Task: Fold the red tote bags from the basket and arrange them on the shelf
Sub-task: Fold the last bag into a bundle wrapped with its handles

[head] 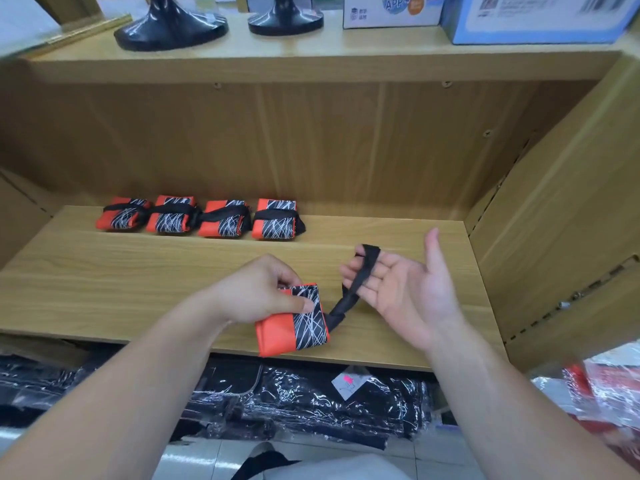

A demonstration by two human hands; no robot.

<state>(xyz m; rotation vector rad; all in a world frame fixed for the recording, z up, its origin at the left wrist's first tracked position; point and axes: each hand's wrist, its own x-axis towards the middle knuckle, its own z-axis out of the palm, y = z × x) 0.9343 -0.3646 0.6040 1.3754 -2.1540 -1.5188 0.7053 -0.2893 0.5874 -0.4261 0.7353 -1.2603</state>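
A folded red tote bag [275, 336] with a black band of white scribble lines lies at the front edge of the wooden shelf board [138, 289]. My left hand [263, 289] grips it from above, thumb pressed on the patterned band. Its black strap [349, 296] runs up to the right and loops over the fingers of my right hand [405, 285]. That hand is palm up with fingers and thumb spread. Several folded, strap-wrapped red bags [221, 220] sit in a row at the back left of the shelf. No basket is in view.
The shelf's side panel [554, 220] rises on the right. On the upper shelf stand two black bases [169, 26], a white box [391, 12] and a blue box [536, 19]. Plastic-wrapped black goods [311, 400] lie below; red wrapped goods [609, 386] at lower right.
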